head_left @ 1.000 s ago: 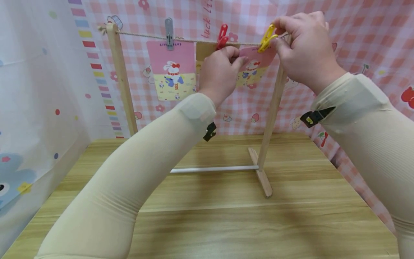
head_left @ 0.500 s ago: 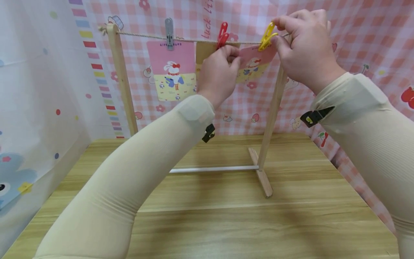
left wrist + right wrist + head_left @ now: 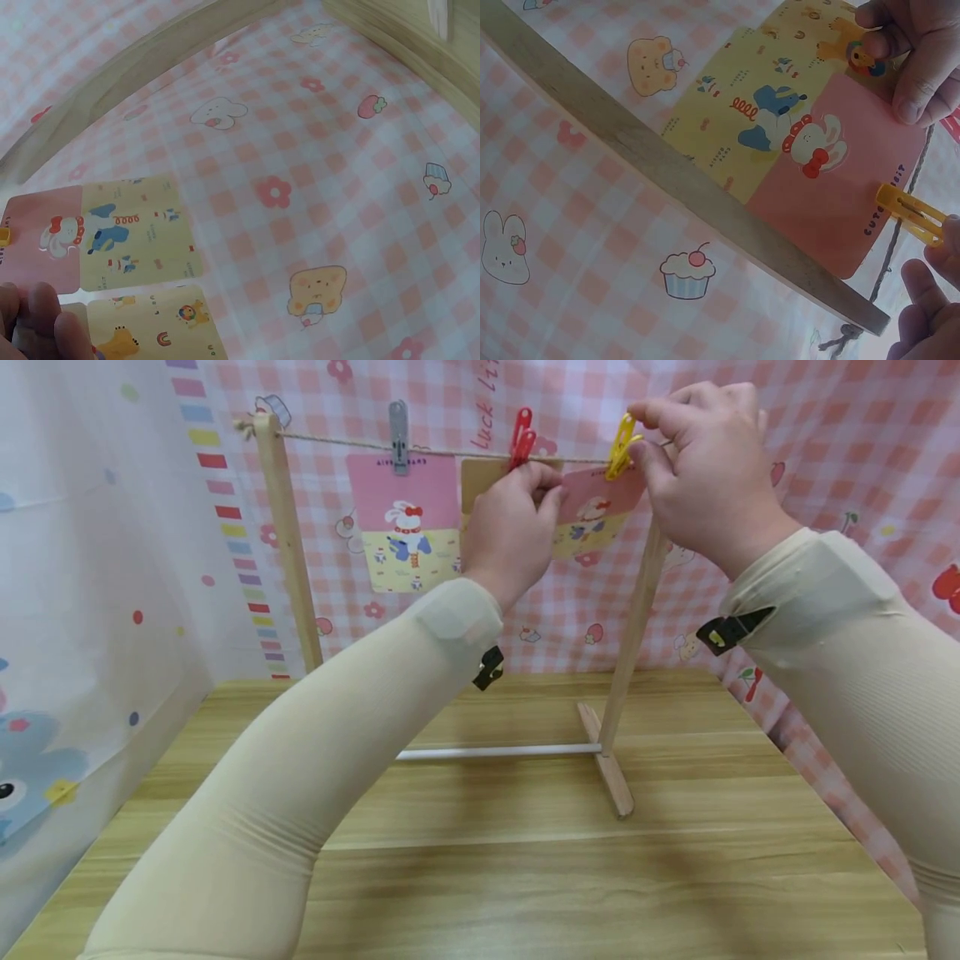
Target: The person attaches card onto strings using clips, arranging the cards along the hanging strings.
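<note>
My right hand [image 3: 708,468] pinches the handles of a yellow clothespin [image 3: 619,452] between thumb and forefinger. In the right wrist view, the nose of this clothespin sits over the lettered edge of a pink-and-yellow rabbit card [image 3: 832,202], at the twine. At that card's inner top corner my left hand [image 3: 513,522] pinches it, thumb on the front. Beside it hangs a card with a lion [image 3: 847,49], partly hidden by my left hand, under a red clothespin [image 3: 522,439]. Farther left, a grey clothespin [image 3: 399,439] holds another rabbit card [image 3: 405,510] on the twine [image 3: 330,441].
A wooden stand carries the twine between its left post [image 3: 285,527] and right post [image 3: 633,627]. A white rod [image 3: 498,752] joins the posts low down, near a wooden foot [image 3: 615,785] on the wood-grain table [image 3: 525,893]. A pink checked cloth [image 3: 465,647] hangs behind.
The yellow clothespin stands slightly more upright than before. Both hands keep their places, and the head view has shifted a little.
</note>
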The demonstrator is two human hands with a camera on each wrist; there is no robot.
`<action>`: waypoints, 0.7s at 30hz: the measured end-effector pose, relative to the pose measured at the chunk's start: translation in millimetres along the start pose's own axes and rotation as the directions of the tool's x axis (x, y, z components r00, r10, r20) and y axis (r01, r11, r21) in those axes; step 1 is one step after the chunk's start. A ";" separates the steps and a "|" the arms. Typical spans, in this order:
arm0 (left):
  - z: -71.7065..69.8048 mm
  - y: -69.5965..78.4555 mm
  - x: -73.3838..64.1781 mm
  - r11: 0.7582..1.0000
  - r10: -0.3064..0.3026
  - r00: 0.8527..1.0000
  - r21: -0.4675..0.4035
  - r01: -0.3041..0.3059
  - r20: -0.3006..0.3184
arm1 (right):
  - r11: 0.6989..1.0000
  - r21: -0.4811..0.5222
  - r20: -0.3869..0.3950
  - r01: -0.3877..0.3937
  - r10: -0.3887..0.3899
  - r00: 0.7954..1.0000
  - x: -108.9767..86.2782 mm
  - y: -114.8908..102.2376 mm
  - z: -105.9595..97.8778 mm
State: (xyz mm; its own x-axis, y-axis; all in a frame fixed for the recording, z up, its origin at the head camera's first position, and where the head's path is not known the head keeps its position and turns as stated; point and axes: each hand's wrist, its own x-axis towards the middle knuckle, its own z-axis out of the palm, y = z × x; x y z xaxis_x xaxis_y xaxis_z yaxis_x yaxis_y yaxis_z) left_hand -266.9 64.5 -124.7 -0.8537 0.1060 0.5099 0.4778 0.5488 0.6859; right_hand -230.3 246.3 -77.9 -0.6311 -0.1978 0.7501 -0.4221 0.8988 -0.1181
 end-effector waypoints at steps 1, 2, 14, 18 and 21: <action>0.0 0.2 0.1 1.000 -0.001 1.000 -0.002 0.001 0.000 | 1.000 -0.001 0.000 0.000 0.000 1.000 0.2 -0.1 0.4; 0.0 0.3 0.1 1.000 -0.003 1.000 0.000 0.003 -0.001 | 1.000 -0.003 0.000 0.000 0.000 1.000 0.3 -0.2 0.8; 0.8 0.9 -1.2 0.999 -0.025 1.000 -0.022 0.025 -0.004 | 1.000 -0.005 0.008 -0.020 0.020 1.000 1.6 -1.4 1.3; 0.1 -1.3 -3.0 0.998 -0.020 1.000 -0.054 0.020 -0.006 | 1.000 -0.003 0.003 -0.023 0.023 1.000 2.0 -0.7 1.7; -0.1 -4.0 -4.7 0.998 0.006 1.000 -0.054 -0.007 -0.020 | 1.000 -0.004 0.002 -0.023 0.023 1.000 1.9 0.4 1.6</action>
State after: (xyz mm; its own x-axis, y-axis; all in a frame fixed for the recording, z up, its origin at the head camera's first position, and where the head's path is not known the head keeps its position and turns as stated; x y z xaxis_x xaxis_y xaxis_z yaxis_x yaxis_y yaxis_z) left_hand -264.8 61.7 -129.8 -0.8466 0.0927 0.5241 0.4942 0.5022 0.7096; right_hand -232.7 245.7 -77.6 -0.6419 -0.1783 0.7458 -0.4051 0.9046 -0.1324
